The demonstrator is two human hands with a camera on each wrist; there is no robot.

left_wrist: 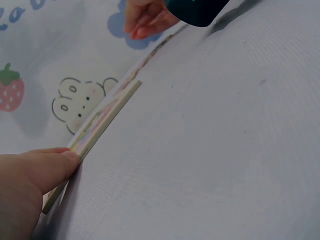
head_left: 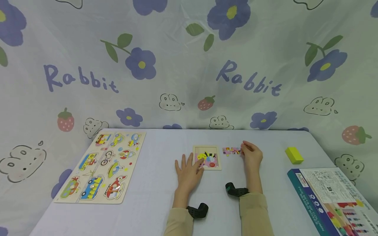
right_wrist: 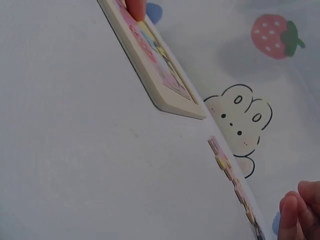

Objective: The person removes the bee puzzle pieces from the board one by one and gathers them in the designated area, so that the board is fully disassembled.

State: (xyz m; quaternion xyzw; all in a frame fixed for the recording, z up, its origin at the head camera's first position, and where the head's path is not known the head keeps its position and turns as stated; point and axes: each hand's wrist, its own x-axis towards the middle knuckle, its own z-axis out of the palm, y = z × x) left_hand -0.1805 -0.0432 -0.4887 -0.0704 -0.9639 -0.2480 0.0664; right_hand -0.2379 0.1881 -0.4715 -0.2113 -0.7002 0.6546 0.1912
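In the head view, a small wooden puzzle tray (head_left: 219, 164) with a bright picture of a yellow, black-striped figure lies mid-table, its upper part bare wood. My left hand (head_left: 188, 175) rests at its left side, fingers spread; the thumb (left_wrist: 60, 162) touches the tray's near edge in the left wrist view. To the right of the tray is a strip of loose puzzle pieces (head_left: 231, 150), seen edge-on (right_wrist: 235, 182) in the right wrist view. At the strip's right end my right hand (head_left: 252, 154) has loosely bent fingers close together, with nothing visible between them.
A larger wooden vehicle puzzle board (head_left: 130, 160) lies at the left. On the right are a yellow block (head_left: 294, 155) and a printed box (head_left: 333, 186) nearer the front. A patterned curtain (head_left: 183, 68) hangs behind the white table (head_left: 153, 183).
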